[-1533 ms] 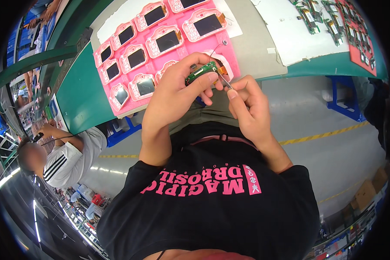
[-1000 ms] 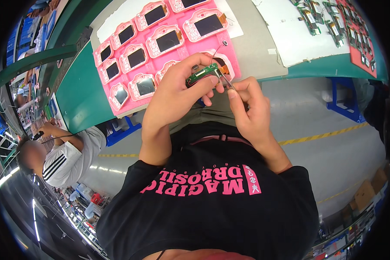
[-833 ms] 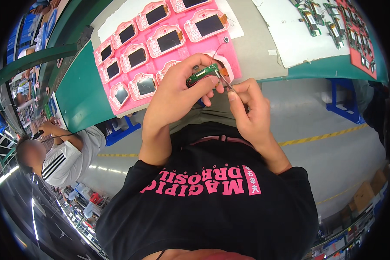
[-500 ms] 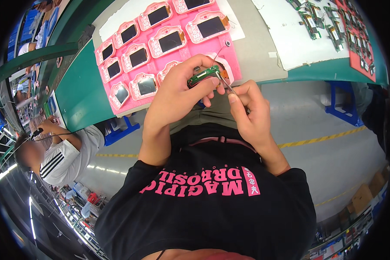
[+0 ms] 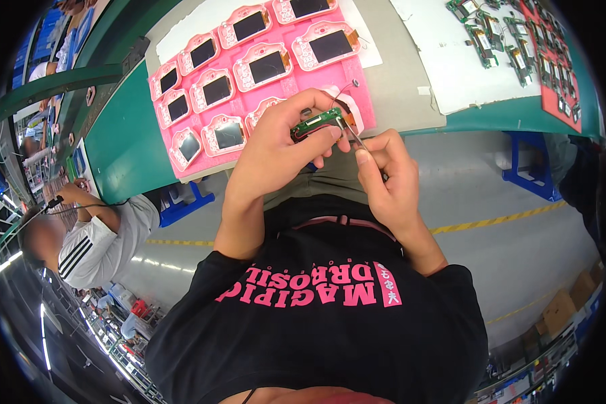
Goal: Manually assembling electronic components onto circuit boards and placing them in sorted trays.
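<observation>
Green table [image 5: 118, 158]: the widest surface, spreading to the left and right of the pink tray [image 5: 310, 79] that lies on it.
Co-worker [image 5: 108, 236]: a person in a white shirt with dark sleeve stripes, well apart from the pink tray, beyond its near left corner.
White sheet [image 5: 444, 74]: flat on the table, to the right of the pink tray and apart from it.
Pink tray contents: pink casings [image 5: 263, 67] in rows, most with a dark screen; one at the tray's near right corner is partly hidden by the hands.
Blue frames: one [image 5: 190, 202] below the near left corner of the pink tray, another [image 5: 528, 165] well to its right, under the table edge.
Red mat [image 5: 552, 101]: far right of the pink tray, crowded with small boards.
Left hand [image 5: 279, 138]: over the tray's near right part, thumb and fingers clamped on a circuit board.
Right hand [image 5: 390, 168]: just off the tray's near right corner, apart from the left, thumb and forefinger pinching a metal tool.
Loose boards [image 5: 481, 46]: clustered on the white sheet, right of the pink tray.
Circuit board [image 5: 316, 123]: green, narrow, tilted, above the tray's near right part.
Metal tool [image 5: 357, 138]: slim, its tip at the board's right end near that tray corner; contact cannot be told.
Round part [image 5: 355, 83]: tiny, on a thin wire, over the tray's right side.
</observation>
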`<state>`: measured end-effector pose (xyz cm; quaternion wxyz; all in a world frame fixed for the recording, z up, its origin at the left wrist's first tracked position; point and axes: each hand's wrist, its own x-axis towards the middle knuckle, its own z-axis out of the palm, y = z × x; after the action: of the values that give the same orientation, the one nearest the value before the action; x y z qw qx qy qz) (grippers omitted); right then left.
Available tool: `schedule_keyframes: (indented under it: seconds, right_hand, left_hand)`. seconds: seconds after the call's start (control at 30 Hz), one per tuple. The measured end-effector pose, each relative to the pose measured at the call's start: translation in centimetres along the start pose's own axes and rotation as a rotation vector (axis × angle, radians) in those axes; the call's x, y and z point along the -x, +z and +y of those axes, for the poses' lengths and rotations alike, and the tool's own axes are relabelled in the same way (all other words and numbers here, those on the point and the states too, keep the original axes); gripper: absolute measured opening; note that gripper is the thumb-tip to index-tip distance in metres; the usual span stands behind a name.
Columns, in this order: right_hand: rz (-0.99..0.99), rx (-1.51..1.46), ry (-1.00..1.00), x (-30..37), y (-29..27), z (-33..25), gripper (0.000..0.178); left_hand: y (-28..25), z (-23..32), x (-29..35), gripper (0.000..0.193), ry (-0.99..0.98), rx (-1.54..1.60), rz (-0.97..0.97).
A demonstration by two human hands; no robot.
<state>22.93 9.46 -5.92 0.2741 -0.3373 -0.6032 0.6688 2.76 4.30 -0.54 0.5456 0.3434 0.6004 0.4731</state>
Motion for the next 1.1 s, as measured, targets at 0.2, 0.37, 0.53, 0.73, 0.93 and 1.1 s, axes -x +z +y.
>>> schedule_keyframes:
  seconds: [0.2, 0.37, 0.53, 0.73, 0.93, 1.1]
  right_hand:
    - [0.011, 0.094, -0.042, 0.0, 0.2, 0.0, 0.009]
    - [0.013, 0.133, -0.078, 0.1, 0.2, -0.1, 0.01]
    - [-0.002, 0.077, -0.057, 0.1, 0.1, 0.0, 0.009]
    - [-0.042, 0.098, -0.051, 0.1, -0.1, -0.1, 0.009]
    - [-0.015, 0.059, -0.034, 0.3, -0.2, 0.0, 0.009]
    - [-0.02, 0.052, -0.043, 0.4, -0.2, 0.0, 0.009]
  left_hand:
    - [0.1, 0.2, 0.1, 0.018, 0.013, -0.024, 0.005]
    - [0.0, 0.1, 0.1, 0.016, 0.012, -0.036, 0.018]
    - [0.0, -0.1, 0.1, 0.015, 0.017, -0.056, 0.014]
    - [0.0, -0.2, 0.3, 0.012, 0.019, -0.064, 0.025]
    - [1.1, 0.1, -0.1, 0.007, 0.007, -0.074, 0.086]
    - [1.7, 0.5, -0.1, 0.006, 0.007, -0.078, 0.137]
